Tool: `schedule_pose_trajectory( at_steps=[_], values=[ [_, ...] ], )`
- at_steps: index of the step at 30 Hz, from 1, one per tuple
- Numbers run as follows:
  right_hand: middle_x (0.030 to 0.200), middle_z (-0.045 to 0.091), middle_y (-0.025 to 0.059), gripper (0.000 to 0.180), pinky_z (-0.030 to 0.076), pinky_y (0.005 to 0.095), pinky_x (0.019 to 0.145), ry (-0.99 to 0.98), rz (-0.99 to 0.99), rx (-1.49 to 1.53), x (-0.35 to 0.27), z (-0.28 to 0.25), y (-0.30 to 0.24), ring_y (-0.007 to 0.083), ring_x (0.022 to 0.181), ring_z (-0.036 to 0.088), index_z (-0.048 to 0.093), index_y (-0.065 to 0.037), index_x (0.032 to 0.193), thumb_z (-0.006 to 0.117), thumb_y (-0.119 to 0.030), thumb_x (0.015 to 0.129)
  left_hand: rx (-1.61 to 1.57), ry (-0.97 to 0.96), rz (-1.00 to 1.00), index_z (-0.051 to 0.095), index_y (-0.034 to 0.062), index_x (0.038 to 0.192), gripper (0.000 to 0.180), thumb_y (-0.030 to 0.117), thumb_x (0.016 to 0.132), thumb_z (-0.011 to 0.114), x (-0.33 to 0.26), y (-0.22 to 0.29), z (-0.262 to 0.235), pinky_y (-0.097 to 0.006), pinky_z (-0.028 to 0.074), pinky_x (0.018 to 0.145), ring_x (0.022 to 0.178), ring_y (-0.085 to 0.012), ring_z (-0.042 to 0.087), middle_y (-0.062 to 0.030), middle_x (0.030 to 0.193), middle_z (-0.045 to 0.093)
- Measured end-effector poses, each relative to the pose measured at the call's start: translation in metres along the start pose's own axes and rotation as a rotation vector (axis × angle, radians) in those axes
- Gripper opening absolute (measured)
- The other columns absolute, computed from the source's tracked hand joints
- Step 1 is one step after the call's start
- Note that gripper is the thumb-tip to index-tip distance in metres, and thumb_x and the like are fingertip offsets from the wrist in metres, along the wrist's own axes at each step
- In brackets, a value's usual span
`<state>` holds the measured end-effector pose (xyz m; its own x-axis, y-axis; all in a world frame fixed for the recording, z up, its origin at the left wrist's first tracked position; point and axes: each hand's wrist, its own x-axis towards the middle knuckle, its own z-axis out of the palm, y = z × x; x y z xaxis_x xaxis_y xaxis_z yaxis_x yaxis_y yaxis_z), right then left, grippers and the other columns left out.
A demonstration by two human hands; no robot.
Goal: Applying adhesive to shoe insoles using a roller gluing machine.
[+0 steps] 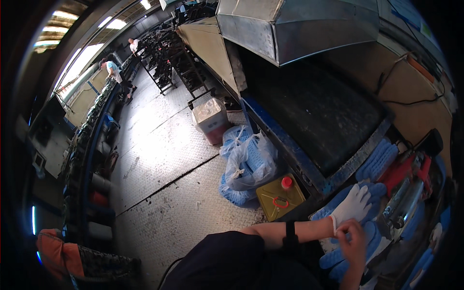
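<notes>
My left hand (354, 204) wears a white knit glove, its fingers stretched out and slightly apart, holding nothing. A black band (290, 234) circles that forearm. My bare right hand (353, 238) has its fingers closed at the left wrist, pinching the cuff of the white glove (333, 225). Several blue gloves (372, 244) lie beneath and around both hands. Beside them is a red tool-like object (406, 176) with shiny metal cylinders (406, 205); its kind I cannot make out.
A dark conveyor-like bed (319, 116) sits under a metal hood (299, 29). On the floor stand a yellow can (279, 198) with a red cap, plastic bags of blue gloves (249, 164) and a white box (210, 118). Two people (115, 72) are at the far left. An orange cloth (60, 253) lies near left.
</notes>
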<state>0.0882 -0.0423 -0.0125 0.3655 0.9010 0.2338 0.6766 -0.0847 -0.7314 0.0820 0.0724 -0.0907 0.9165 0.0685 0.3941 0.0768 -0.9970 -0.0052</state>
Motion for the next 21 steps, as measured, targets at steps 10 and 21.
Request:
schedule_pose_trajectory(
  at_steps=[10, 21],
  values=[
    [0.087, 0.061, 0.0114, 0.009, 0.049, 0.0391, 0.067, 0.124, -0.124, 0.171, 0.005, 0.026, -0.009, 0.0316, 0.079, 0.062, 0.061, -0.006, 0.088, 0.068, -0.006, 0.081, -1.000, 0.265, -0.144, 0.037, -0.0008, 0.144, 0.052, 0.011, 0.095, 0.051, 0.007, -0.038, 0.014, -0.039, 0.028, 0.115, 0.140, -0.0271, 0.034, -0.0181, 0.147, 0.040],
    [0.074, 0.059, 0.0096, 0.018, 0.046, 0.0391, 0.057, 0.303, -0.051, -0.099, 0.004, 0.029, 0.015, 0.0305, 0.066, 0.060, 0.056, -0.006, 0.085, 0.069, -0.013, 0.075, -2.043, 0.153, -0.821, 0.010, 0.0202, 0.156, 0.069, 0.053, 0.100, 0.036, 0.024, -0.032, -0.040, -0.048, 0.025, 0.114, 0.146, -0.0349, 0.017, -0.0152, 0.160, 0.014]
  ],
)
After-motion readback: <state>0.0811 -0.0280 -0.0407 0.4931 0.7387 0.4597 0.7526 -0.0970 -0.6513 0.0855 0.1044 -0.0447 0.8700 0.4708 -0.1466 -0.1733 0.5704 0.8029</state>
